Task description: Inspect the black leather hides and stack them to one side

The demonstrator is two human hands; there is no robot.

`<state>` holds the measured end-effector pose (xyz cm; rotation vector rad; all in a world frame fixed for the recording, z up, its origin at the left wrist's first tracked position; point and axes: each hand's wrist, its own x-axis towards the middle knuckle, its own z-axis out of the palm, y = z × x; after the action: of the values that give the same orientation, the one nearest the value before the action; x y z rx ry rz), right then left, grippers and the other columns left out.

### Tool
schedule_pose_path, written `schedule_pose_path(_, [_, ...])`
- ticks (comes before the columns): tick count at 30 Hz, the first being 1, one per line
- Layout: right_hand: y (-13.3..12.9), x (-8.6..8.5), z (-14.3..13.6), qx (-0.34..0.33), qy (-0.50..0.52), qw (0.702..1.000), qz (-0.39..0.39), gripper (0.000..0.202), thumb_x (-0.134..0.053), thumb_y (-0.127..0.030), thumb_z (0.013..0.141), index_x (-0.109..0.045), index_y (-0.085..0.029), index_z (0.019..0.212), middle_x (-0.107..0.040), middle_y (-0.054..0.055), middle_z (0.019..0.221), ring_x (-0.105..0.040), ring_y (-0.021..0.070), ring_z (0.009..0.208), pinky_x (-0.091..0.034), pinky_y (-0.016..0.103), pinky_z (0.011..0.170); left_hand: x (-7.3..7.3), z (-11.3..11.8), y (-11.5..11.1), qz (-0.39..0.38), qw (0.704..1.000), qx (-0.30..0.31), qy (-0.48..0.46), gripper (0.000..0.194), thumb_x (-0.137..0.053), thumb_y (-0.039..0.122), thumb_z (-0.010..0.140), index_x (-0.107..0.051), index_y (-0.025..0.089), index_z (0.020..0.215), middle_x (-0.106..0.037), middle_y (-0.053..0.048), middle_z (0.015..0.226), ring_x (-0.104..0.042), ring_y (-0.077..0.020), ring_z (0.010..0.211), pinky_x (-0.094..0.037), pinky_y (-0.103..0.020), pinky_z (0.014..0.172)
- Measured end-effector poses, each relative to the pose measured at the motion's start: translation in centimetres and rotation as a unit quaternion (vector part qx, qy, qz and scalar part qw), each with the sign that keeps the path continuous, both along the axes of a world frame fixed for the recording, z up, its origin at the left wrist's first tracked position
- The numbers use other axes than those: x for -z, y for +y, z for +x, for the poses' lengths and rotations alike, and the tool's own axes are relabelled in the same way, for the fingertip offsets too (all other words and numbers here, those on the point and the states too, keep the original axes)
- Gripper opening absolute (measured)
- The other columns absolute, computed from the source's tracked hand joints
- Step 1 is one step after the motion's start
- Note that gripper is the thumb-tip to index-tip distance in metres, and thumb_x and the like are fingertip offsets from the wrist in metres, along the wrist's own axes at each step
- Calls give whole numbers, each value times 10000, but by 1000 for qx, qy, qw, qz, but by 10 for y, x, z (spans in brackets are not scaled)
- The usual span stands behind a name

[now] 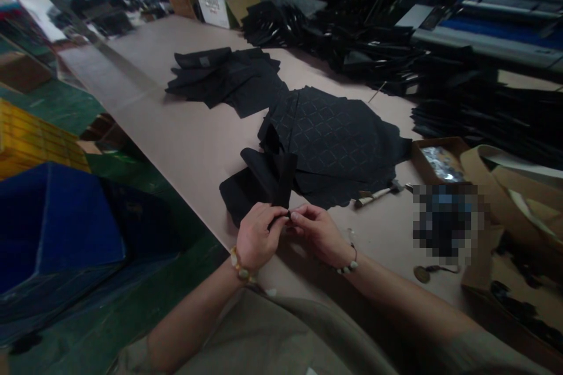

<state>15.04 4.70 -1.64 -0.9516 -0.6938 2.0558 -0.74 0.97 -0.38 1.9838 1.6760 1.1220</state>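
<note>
Black fabric piece (264, 179), pinched between left hand (257, 237), right hand (319, 231)

Both hands, left hand (256, 238) and right hand (317, 232), pinch a black fabric piece (264, 183) at the table's (185, 135) near edge, quilted pile (334, 140) just behind.

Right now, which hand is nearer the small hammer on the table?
Right. The right hand is just left of and below the small hammer, pinching the black fabric piece. The left hand sits farther left, beyond the right hand, on the same fabric.
</note>
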Motion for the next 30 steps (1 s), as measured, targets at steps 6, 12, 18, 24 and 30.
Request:
schedule_pose_path(6, [1,-3,5,-8,-53,994,93,362,-872,-333,644,-699,-206,936,-641,-24,743,-575,91,594,-495,229,566,-12,-9,-2,-162,975,60,-138,336,-577,215,885,-629,229,1217,-722,-50,1055,-664,-186,951,-504,-307,859])
schedule_pose_path(12, [-2,-7,7,-4,-159,946,281,154,-815,-326,710,-710,-221,754,-682,25,826,-620,166,809,-512,297,731,-12,-12,-1,-335,848,23,-411,620,-690,329,821,-472,186,1384,-738,-31,854,-656,-145,696,-489,-230,639])
schedule_pose_path(18, [-1,-4,7,20,-180,939,291,104,-798,-294,728,-720,-236,766,-700,28,836,-632,176,814,-511,307,745,-7,-8,1,-357,783,23,-509,398,-772,373,748,-706,151,1072,-735,-79,1010,-665,-176,895,-496,-297,870])
schedule_pose_path(24, [-4,-4,8,7,-207,922,328,67,-770,-292,763,-741,-241,796,-712,37,847,-644,187,811,-517,324,755,-6,-13,0,-361,846,-22,-392,386,-721,474,780,-729,150,989,-728,-40,877,-627,-155,768,-471,-250,701])
schedule_pose_path(30, [-6,-1,8,9,-235,913,334,64,-758,-292,770,-739,-238,800,-715,35,838,-649,184,796,-516,307,716,-2,-13,-2,-373,831,15,-414,365,-719,464,787,-718,145,965,-711,-43,880,-615,-144,780,-464,-238,705])
